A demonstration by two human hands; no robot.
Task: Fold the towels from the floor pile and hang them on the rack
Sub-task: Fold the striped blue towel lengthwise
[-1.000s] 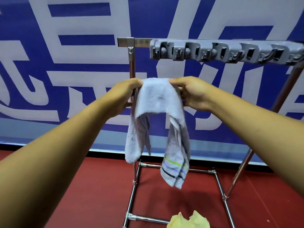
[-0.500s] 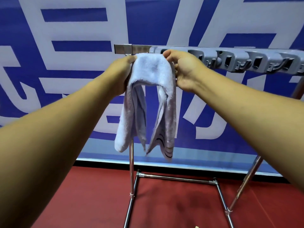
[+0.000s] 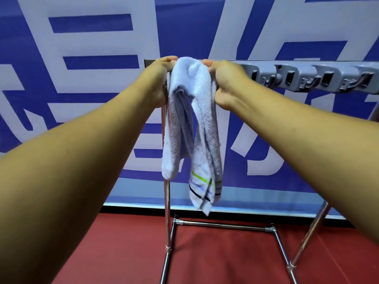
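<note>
A pale blue towel point(image 3: 202, 124) with green and dark stripes near its lower end hangs folded at the left end of the rack's top bar point(image 3: 307, 78). My left hand point(image 3: 159, 83) grips its left side and my right hand point(image 3: 226, 84) grips its right side, both at bar height. Two uneven folds of the towel hang down in front of the rack's left upright. The bar under the towel is hidden, so I cannot tell whether the towel rests on it.
The rack is a chrome frame with a grey strip of hook clips point(image 3: 320, 78) along the top bar and a base rail point(image 3: 223, 225) on the red floor point(image 3: 225, 259). A blue and white banner wall point(image 3: 92, 68) stands close behind it.
Both hands lifted the towel from below the bar up to the bar's left end. The view tilted upward, and the yellow cloth on the floor went out of sight.
</note>
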